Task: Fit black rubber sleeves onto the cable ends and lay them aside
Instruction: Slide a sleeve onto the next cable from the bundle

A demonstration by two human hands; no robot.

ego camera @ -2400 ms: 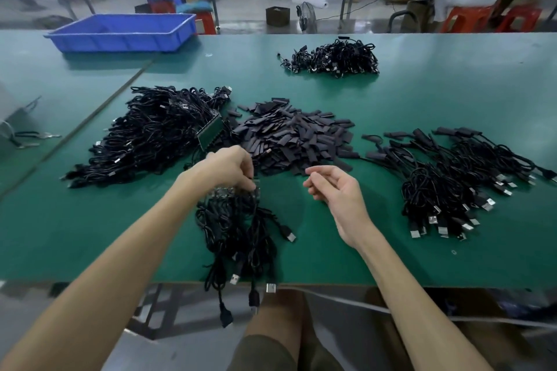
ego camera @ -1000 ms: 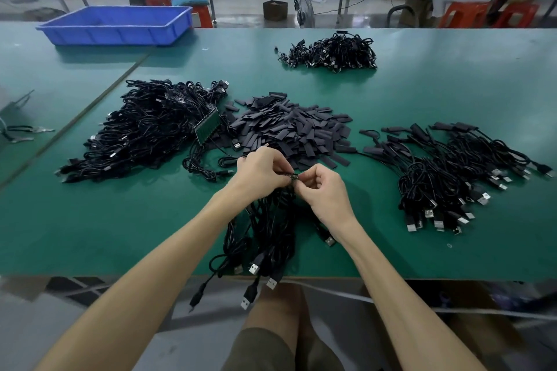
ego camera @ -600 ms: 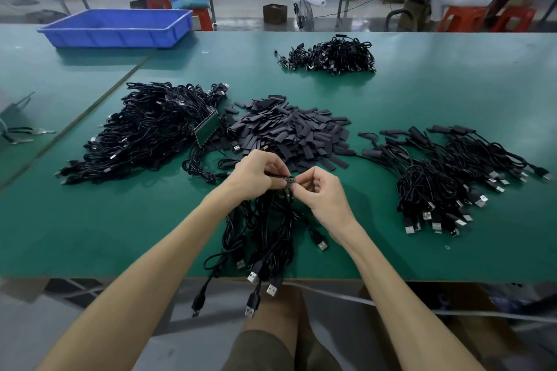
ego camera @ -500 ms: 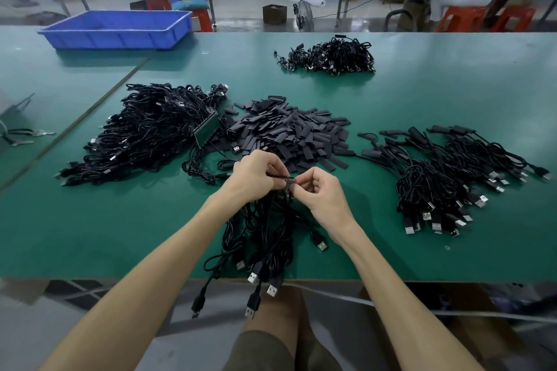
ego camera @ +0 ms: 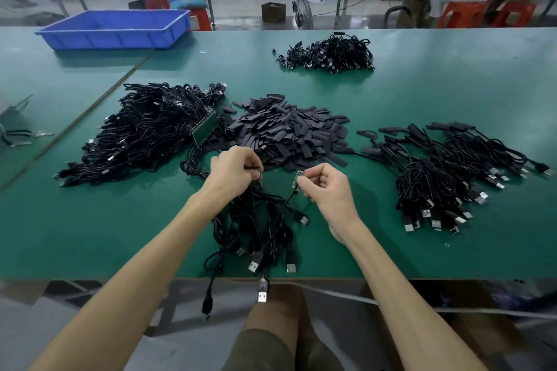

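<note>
Hands newly apart before sleeve pile [ego camera: 289,129]: left [ego camera: 233,173] around cables [ego camera: 256,220], right [ego camera: 327,187] pinch on probable cable end [ego camera: 298,179].

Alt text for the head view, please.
Over a green table, the right hand pinches one bare cable end while the left hand grips a bundle of black cables. Beyond them lies a pile of black rubber sleeves, flanked by a left cable heap and a right cable heap.

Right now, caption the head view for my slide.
Right hand pinches a small green cable-end board; left hand grips a black cable bundle before the black rubber sleeve pile.
</note>
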